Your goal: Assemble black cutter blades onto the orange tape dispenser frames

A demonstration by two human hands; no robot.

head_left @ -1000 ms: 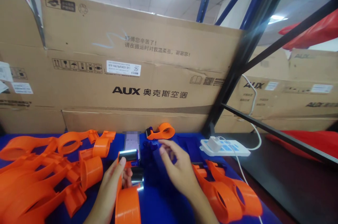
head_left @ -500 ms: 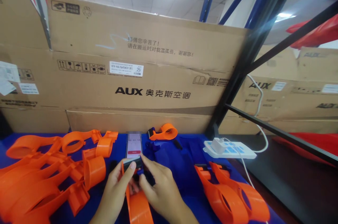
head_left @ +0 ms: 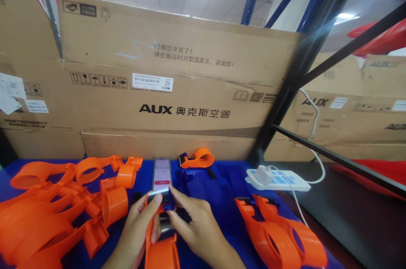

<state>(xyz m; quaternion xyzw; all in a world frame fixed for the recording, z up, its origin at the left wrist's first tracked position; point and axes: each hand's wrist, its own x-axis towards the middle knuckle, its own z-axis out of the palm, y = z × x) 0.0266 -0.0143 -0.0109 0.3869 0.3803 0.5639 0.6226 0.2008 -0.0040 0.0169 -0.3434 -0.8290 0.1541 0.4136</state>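
Note:
An orange tape dispenser (head_left: pixel 162 252) with a toothed metal blade at its far end is in front of me. My left hand (head_left: pixel 136 222) grips its head, thumb on the dark strip below the blade (head_left: pixel 160 195). My right hand (head_left: pixel 198 220) is closed at the head's right side, fingertips on a small blue part (head_left: pixel 169 204). Part of the head is hidden by my fingers. Just beyond my hands lies a phone (head_left: pixel 162 174) with a timer on its screen.
Several orange dispenser frames (head_left: pixel 38 226) are piled at the left. Two dispensers with dark heads (head_left: pixel 275 235) lie at the right, another (head_left: pixel 199 158) at the back. A white power strip (head_left: pixel 285 180) sits by the black rack post. A large carton (head_left: pixel 177 91) stands behind the blue cloth.
The dispenser's head has tipped so its toothed blade shows more fully, and its orange body has shifted slightly left. Both hands keep their hold.

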